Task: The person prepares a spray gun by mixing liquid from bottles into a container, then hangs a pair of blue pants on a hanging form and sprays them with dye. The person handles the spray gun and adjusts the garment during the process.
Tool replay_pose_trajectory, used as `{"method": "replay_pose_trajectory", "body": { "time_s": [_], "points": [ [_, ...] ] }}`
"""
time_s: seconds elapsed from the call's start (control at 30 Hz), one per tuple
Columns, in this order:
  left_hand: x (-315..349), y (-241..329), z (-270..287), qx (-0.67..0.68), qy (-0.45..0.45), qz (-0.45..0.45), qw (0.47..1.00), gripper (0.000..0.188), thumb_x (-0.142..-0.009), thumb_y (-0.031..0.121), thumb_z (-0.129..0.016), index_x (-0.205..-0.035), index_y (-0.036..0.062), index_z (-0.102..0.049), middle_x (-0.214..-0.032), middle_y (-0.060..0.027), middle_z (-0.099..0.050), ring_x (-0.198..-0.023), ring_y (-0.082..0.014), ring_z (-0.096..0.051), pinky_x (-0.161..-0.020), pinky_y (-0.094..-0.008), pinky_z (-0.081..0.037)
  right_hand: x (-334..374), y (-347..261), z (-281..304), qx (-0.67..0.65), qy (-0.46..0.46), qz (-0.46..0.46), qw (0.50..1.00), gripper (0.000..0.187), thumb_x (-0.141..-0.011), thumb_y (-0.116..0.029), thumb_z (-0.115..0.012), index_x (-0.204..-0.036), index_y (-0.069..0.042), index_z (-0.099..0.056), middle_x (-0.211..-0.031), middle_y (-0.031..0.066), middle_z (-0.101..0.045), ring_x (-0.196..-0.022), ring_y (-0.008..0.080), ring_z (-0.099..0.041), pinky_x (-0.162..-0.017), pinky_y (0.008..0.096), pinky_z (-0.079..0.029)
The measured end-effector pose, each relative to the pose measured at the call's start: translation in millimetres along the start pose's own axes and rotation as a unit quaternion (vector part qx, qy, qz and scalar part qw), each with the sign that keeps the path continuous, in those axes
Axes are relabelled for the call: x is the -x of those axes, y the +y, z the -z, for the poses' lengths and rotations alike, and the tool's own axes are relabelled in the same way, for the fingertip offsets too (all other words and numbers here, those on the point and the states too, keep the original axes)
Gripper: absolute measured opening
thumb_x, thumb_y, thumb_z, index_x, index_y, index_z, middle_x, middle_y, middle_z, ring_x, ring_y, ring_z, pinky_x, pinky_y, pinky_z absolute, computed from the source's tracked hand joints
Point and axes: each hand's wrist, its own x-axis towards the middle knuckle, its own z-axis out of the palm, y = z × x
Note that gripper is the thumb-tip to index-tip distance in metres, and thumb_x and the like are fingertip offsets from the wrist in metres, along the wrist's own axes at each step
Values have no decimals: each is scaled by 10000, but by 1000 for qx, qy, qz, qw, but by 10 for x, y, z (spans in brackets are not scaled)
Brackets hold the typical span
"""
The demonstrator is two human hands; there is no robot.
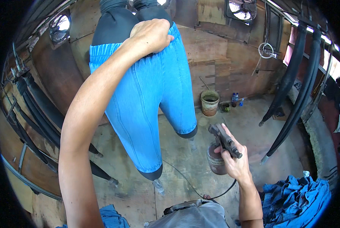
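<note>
Blue denim pants [139, 102] with an elastic waistband hang in front of me, pulled over a black leg-shaped form [111, 28]. The form's dark ends stick out below both hems. My left hand [153, 35] reaches across and is closed at the waistband, its fingertips partly hidden behind the fist. Low on the right, apart from the pants, my right hand [236, 161] grips a dark spray gun [225, 140]. A reddish-brown cup [216, 161] shows below the gun, partly behind my hand. The gun's nozzle end points up and left.
Empty black leg forms hang at the left [41, 106] and right [291, 76]. A crumpled denim pile [295, 201] lies at lower right, more denim [113, 216] at lower left. A thin black hose [185, 186] crosses the floor. A stained bucket [210, 103] and small bottles [235, 99] stand by the wall.
</note>
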Motion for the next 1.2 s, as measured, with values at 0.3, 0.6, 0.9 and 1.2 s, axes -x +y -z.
{"method": "replay_pose_trajectory", "body": {
  "time_s": [0.3,0.6,0.9,1.2],
  "points": [
    [-178,148,105,-26,-13,46,999,437,-908,389,-714,-959,-44,-688,-1022,-265,-709,-1000,-438,-686,-866,-524,-538,-499,-286,350,-133,75,220,964,779,-729,23,-500,-1506,-3,-470,-825,95,-725,-752,150,-686,-813,298,-554],
    [-165,29,61,12,16,26,999,442,-921,383,-701,-919,-58,-665,-897,-287,-688,-909,-435,-688,-796,-511,-523,-566,449,291,-39,-99,-30,994,726,-761,-53,-533,-1485,-108,-534,-745,110,-671,-676,169,-613,-786,319,-533],
    [-60,-270,-90,100,65,-45,992,432,-948,373,-685,-843,-42,-626,-709,-238,-608,-678,-352,-639,-678,-467,-482,-597,79,583,-138,-41,74,987,744,-772,-8,-481,-1516,-2,-453,-895,94,-718,-767,112,-629,-783,271,-522],
    [27,-522,-174,136,106,-127,977,448,-964,414,-669,-844,-16,-631,-678,-184,-582,-640,-289,-608,-659,-428,-470,-515,92,946,-147,-93,-33,984,753,-745,8,-468,-1498,26,-458,-1033,117,-692,-645,85,-538,-623,233,-460]
  ]
}}
